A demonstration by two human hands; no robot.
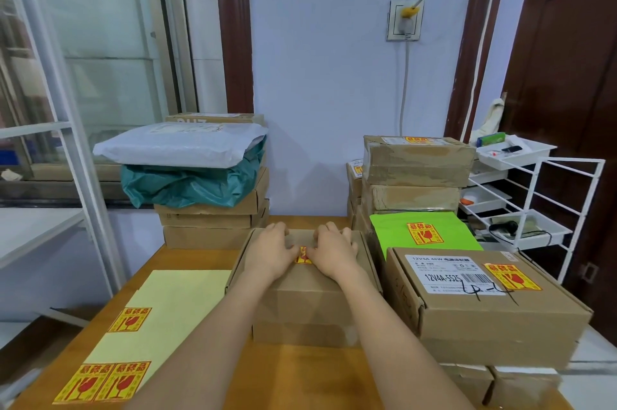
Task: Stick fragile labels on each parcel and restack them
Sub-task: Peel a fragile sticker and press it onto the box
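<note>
Cardboard parcel (pixel 302 292), middle of wooden table (pixel 300 373): left hand (pixel 272 251) and right hand (pixel 334 251) lie palm-down on its lid, fingers spread flat, thumbs pressing a red-and-yellow fragile label (pixel 303 256) between them. Label sheet (pixel 157 302) with three stickers, table left. Labelled parcels (pixel 484 306) stacked right; unlabelled stack (pixel 207 196) rear left.

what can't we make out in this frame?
- Head view: label on the middle box is mostly covered by the left hand and right hand.
- Label sheet: near end is cut by the bottom edge and hidden by the left forearm.
- Small print on the right box sticker: too small to read.
- Back box: hidden behind the white bag.
</note>
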